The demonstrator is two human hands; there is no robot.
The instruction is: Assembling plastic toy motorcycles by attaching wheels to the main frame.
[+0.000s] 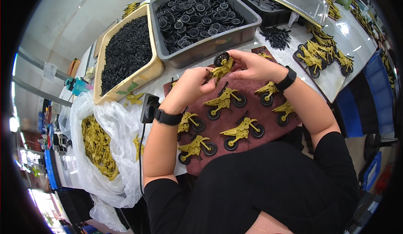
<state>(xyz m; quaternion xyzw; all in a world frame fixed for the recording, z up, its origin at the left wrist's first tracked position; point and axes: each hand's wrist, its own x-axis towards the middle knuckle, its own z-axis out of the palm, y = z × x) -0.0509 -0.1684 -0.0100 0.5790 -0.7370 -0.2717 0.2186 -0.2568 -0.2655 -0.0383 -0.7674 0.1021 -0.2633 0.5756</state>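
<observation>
Yellow toy motorbike point(220, 69) held above the dark red mat point(260, 120), long axis tilted, black wheel point(221, 58) end up and away from the person. Left hand point(191, 85) pinches its lower end, right hand point(252, 64) grips the wheel end. Finished bikes point(224, 100) lie on the mat, grey bin of wheels point(201, 18) behind

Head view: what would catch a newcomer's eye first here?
Both hands, left hand and right hand, hold a mustard-yellow toy motorcycle above a dark red mat lined with finished ones. Behind, a grey bin brims with black wheels.
</observation>
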